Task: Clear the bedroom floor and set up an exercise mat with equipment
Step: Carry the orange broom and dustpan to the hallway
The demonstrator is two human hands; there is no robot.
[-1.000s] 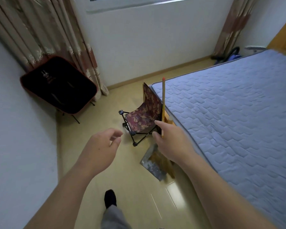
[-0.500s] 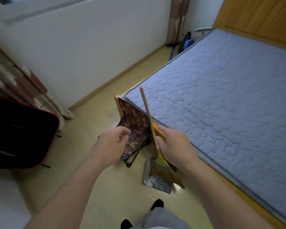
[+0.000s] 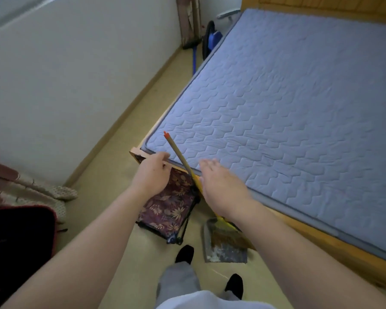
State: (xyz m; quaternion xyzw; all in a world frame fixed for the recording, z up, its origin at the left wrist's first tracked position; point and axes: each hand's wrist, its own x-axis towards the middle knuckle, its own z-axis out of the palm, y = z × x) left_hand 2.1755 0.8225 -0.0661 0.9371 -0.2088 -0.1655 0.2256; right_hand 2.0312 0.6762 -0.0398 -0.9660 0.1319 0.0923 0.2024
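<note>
A quilted blue-grey mattress (image 3: 299, 108) on a yellow wooden bed frame (image 3: 354, 264) fills the view from 12 to 4 o'clock, and its near corner crowds the spot at the centre where the hands are.

A small folding chair (image 3: 172, 206) with maroon leaf-print fabric and thin black metal legs stands on the glossy beige floor (image 3: 112, 157). Its back leans against that bed corner. The left hand (image 3: 152, 175) sits on the top edge of the folding chair, fingers curled over it in a narrow grip that holds the edge.

At 3 o'clock of the chair, a broom (image 3: 178, 152) with a slim tan handle and an orange-red tip leans toward 11 o'clock against the mattress edge. Its brown bristles lie in a flat grey metal dustpan (image 3: 227, 253), speckled with dust, at 6 o'clock of the right hand (image 3: 221, 188). That hand hovers palm down just beside the handle, its grip wide, fingers straight and holding nothing. Whether it touches the handle cannot be told.

At 8 o'clock a black padded seat with a red rim (image 3: 16, 241) stands near a patterned curtain hem (image 3: 60, 192). A plain white wall (image 3: 76, 63) runs along 10 o'clock. At 12 o'clock a blue and black appliance (image 3: 212, 39), too small to identify, sits in the floor strip between wall and bed. 2 feet in black footwear (image 3: 184, 254) stand at 6 o'clock, 1 just below the chair's legs.
</note>
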